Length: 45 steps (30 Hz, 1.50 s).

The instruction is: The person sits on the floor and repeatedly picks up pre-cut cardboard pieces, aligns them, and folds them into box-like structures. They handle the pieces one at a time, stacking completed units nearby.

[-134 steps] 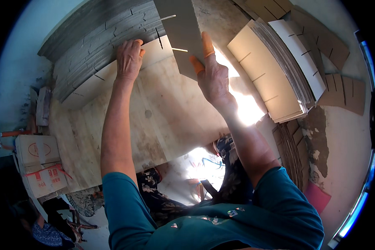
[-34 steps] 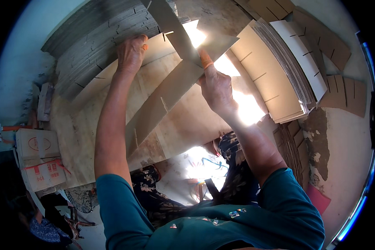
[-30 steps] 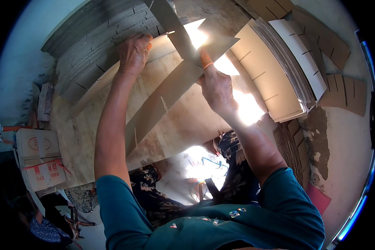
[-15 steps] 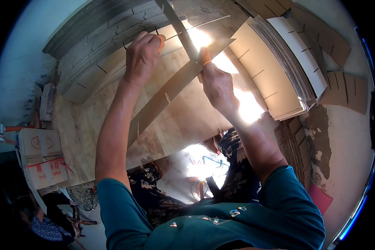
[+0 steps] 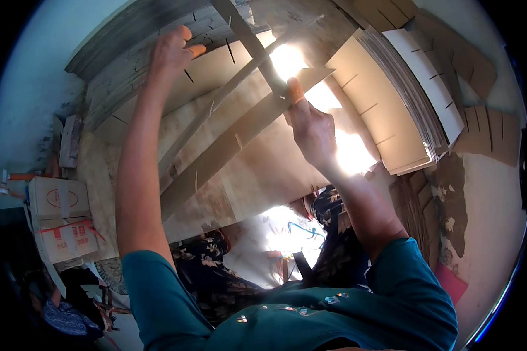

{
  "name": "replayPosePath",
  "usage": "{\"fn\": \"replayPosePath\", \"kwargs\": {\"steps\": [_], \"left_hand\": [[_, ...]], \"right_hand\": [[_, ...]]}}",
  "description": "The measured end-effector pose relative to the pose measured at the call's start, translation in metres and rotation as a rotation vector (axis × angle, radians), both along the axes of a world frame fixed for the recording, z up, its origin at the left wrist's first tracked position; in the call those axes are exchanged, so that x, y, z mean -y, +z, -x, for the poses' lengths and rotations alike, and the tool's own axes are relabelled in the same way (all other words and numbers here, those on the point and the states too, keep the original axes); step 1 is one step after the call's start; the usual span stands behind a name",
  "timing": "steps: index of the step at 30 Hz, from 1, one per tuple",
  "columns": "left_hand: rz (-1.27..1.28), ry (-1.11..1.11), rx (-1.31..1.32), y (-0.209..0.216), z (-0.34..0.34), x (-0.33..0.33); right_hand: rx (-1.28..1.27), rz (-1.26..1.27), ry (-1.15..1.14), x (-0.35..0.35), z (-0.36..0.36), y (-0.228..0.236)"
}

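Note:
Slotted cardboard strips are joined crosswise above the wooden board. My right hand (image 5: 312, 130) is closed on the nearer long cardboard strip (image 5: 222, 146), by its crossing with another cardboard strip (image 5: 246, 38); an orange cover sits on a fingertip. A second long strip (image 5: 214, 102) lies across that same piece, roughly parallel to the first and farther away. My left hand (image 5: 171, 55) is raised at the far left, apart from the strips, with nothing in it. Its orange-covered thumb and finger are spread, in front of a stack of slotted grey cardboard sheets (image 5: 123, 88).
A stack of slotted cardboard pieces (image 5: 375, 105) stands on the right, with more sheets (image 5: 489, 131) against the wall. Taped cartons (image 5: 61, 199) are at the left. The wooden board (image 5: 240, 193) spans the area before my legs, and bright light falls on it.
My left hand has moved left and away, its fingers parting. The farther long strip now lies across the crosspiece, in full view. My right hand keeps its grip, shifting slightly nearer.

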<state>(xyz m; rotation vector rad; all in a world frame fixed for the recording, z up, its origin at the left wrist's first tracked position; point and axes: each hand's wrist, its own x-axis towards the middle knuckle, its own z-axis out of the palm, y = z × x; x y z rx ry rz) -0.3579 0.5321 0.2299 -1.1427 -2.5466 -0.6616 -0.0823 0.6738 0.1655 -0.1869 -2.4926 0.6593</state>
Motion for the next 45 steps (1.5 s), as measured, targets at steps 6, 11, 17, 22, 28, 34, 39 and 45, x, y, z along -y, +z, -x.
{"fn": "replayPosePath", "kwargs": {"steps": [6,11,17,22,28,34,39,45], "left_hand": [[0.248,0.067,-0.249,-0.061,0.010,-0.020],[0.274,0.001,-0.298,-0.066,0.011,-0.021],[0.218,-0.022,-0.256,-0.065,0.015,-0.014],[0.104,-0.036,-0.218,-0.060,0.004,-0.013],[-0.004,0.024,-0.035,-0.066,0.017,-0.006],[0.230,-0.007,-0.142,-0.058,0.015,-0.009],[0.161,-0.102,-0.197,-0.074,0.012,-0.005],[0.127,-0.094,-0.282,-0.070,-0.003,-0.009]], "right_hand": [[0.021,-0.035,0.000,0.000,-0.005,0.000],[0.182,-0.031,-0.013,-0.007,-0.003,-0.005],[0.110,0.088,-0.046,-0.006,0.008,-0.014],[0.150,0.328,0.022,-0.011,0.016,-0.008],[0.162,0.348,-0.055,-0.010,0.018,-0.011],[0.068,0.283,-0.105,-0.002,0.005,0.003],[0.183,0.391,-0.198,0.009,-0.009,0.015],[0.178,0.364,-0.242,0.009,-0.019,0.013]]}}
